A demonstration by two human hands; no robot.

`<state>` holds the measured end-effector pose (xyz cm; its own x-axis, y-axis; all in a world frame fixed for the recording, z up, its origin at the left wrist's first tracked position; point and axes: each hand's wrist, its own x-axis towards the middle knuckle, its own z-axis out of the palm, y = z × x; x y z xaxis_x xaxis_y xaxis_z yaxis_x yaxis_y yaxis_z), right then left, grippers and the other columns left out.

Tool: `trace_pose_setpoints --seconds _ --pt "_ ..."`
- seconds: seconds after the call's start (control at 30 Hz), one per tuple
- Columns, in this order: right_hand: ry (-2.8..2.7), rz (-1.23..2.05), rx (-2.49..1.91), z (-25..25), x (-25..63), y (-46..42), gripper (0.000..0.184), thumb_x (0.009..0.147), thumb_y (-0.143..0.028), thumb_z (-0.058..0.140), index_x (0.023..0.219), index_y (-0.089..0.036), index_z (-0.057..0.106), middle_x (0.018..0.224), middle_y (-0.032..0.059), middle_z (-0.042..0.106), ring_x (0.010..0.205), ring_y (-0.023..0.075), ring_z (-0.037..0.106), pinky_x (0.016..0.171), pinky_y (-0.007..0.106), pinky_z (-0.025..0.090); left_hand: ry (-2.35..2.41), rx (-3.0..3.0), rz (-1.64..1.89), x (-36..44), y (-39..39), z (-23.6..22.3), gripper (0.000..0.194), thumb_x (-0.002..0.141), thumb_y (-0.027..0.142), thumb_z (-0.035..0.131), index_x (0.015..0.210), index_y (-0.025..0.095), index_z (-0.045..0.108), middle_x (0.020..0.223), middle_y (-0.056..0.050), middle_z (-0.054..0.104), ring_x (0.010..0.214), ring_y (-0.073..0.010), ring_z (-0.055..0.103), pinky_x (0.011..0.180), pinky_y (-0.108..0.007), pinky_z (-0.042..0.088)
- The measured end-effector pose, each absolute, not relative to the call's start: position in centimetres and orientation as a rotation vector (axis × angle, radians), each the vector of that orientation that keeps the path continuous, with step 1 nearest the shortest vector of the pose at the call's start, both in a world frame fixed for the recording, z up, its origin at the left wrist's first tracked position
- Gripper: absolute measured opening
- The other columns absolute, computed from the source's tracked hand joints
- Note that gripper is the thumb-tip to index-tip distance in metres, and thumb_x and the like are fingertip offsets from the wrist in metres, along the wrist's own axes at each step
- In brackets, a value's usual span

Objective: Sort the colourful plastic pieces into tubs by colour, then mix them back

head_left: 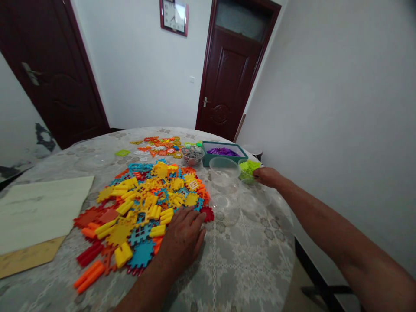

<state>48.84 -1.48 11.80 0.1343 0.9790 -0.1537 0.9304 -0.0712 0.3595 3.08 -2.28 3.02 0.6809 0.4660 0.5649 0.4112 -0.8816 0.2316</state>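
Note:
At the right edge of a heap of plastic building pieces (143, 251), my left hand (185, 234) lies with its fingers stretched out and touching the pieces. The heap mixes yellow, blue, orange and red gear-shaped plates and connectors. My right hand (268, 176) reaches far out to the right and grips the rim of a clear plastic bowl (248, 180). Lime-green pieces (249, 167) fill that bowl. Part of my right hand's fingers is hidden. Left of it, a clear plastic bowl (225, 173) stands near more clear plastic containers (224, 203).
A teal box (208, 161) holds purple pieces (222, 151). Beside it, a clear bowl (192, 157) contains greyish pieces. Orange pieces (160, 146) lie scattered farther back. Pale paper (45, 208) and brown cardboard (30, 256) lie at left on the patterned tablecloth (240, 268).

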Motion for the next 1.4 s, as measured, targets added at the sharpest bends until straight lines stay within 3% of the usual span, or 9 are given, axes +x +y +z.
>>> trace_pose_setpoints --seconds 0.2,0.43,0.67,0.83,0.97,1.07,1.17,1.27,1.4 --pt "1.759 0.298 2.102 11.8 48.3 -2.1 0.029 0.105 -0.033 0.05 0.113 -0.017 0.073 0.117 0.0154 0.076 0.102 0.025 0.073 0.076 0.029 0.047 0.732 2.791 0.972 3.1 -2.2 3.1 0.03 0.095 0.019 0.062 0.124 0.024 0.067 0.121 -0.01 0.075 0.122 -0.031 0.065 0.111 -0.055 0.049" --pt "1.639 0.41 2.142 14.2 47.7 -3.7 0.029 0.106 -0.029 0.047 0.118 -0.017 0.07 0.12 0.0164 0.073 0.098 0.0255 0.074 0.072 0.03 0.048 0.719 2.798 0.984 3.1 -2.3 2.9 0.032 0.095 0.02 0.062 0.126 0.024 0.068 0.123 -0.01 0.075 0.123 -0.0317 0.065 0.111 -0.056 0.05" --pt "1.738 0.618 2.046 19.0 43.2 -6.5 0.026 0.105 -0.025 0.044 0.111 -0.017 0.069 0.107 0.0137 0.071 0.084 0.0257 0.072 0.056 0.03 0.035 0.804 2.741 1.051 2.4 -1.7 4.0 0.031 0.096 0.023 0.062 0.126 0.022 0.069 0.125 -0.012 0.075 0.124 -0.0326 0.065 0.114 -0.058 0.048" --pt "1.898 0.943 1.996 21.4 35.6 -8.6 0.023 0.105 -0.027 0.046 0.102 -0.021 0.068 0.104 0.0103 0.07 0.068 0.0198 0.063 0.052 0.031 0.022 1.113 2.292 1.371 -0.1 1.0 6.4 0.034 0.102 0.035 0.057 0.132 0.02 0.067 0.134 -0.014 0.072 0.129 -0.0294 0.064 0.117 -0.051 0.048" --pt "2.269 0.954 2.083 21.0 28.3 -8.3 0.025 0.107 -0.034 0.046 0.098 -0.023 0.067 0.105 0.0088 0.071 0.071 0.0202 0.062 0.055 0.03 0.031 1.344 1.773 1.502 -3.4 3.1 8.7 0.041 0.106 0.044 0.045 0.132 0.021 0.068 0.139 -0.012 0.071 0.132 -0.0268 0.063 0.117 -0.048 0.046" --pt "2.746 0.555 2.149 19.3 22.8 -6.6 0.016 0.103 -0.034 0.055 0.099 -0.024 0.067 0.102 0.0086 0.071 0.082 0.0224 0.065 0.067 0.031 0.044 1.35 1.549 1.577 -5.7 4.1 9.3 0.048 0.107 0.051 0.04 0.128 0.022 0.071 0.133 -0.01 0.074 0.127 -0.0255 0.065 0.114 -0.045 0.049" --pt "3.107 -0.189 2.191 16.6 17.9 -4.5 0.01 0.098 -0.036 0.065 0.092 -0.028 0.066 0.09 0.005 0.071 0.081 0.0232 0.066 0.074 0.034 0.051 1.326 1.399 1.625 -7.6 4.7 9.0 0.053 0.107 0.056 0.036 0.123 0.021 0.072 0.125 -0.01 0.076 0.118 -0.025 0.069 0.106 -0.042 0.053" --pt "3.059 -1.215 2.299 13.2 14.3 -2.3 0.017 0.093 -0.043 0.071 0.09 -0.028 0.065 0.077 0.0 0.07 0.068 0.0199 0.067 0.064 0.031 0.051 1.334 1.306 1.632 -8.9 5.1 8.3 0.057 0.106 0.058 0.035 0.121 0.018 0.073 0.12 -0.012 0.078 0.114 -0.0257 0.071 0.102 -0.041 0.054" --pt "2.493 -2.379 2.362 9.4 12.0 -0.1 0.035 0.082 -0.054 0.08 0.088 -0.023 0.062 0.06 -0.0048 0.063 0.048 0.0136 0.058 0.047 0.023 0.044 1.417 1.352 1.636 -9.7 5.3 7.8 0.056 0.107 0.052 0.031 0.116 0.018 0.075 0.124 -0.012 0.077 0.121 -0.0267 0.068 0.11 -0.043 0.049"
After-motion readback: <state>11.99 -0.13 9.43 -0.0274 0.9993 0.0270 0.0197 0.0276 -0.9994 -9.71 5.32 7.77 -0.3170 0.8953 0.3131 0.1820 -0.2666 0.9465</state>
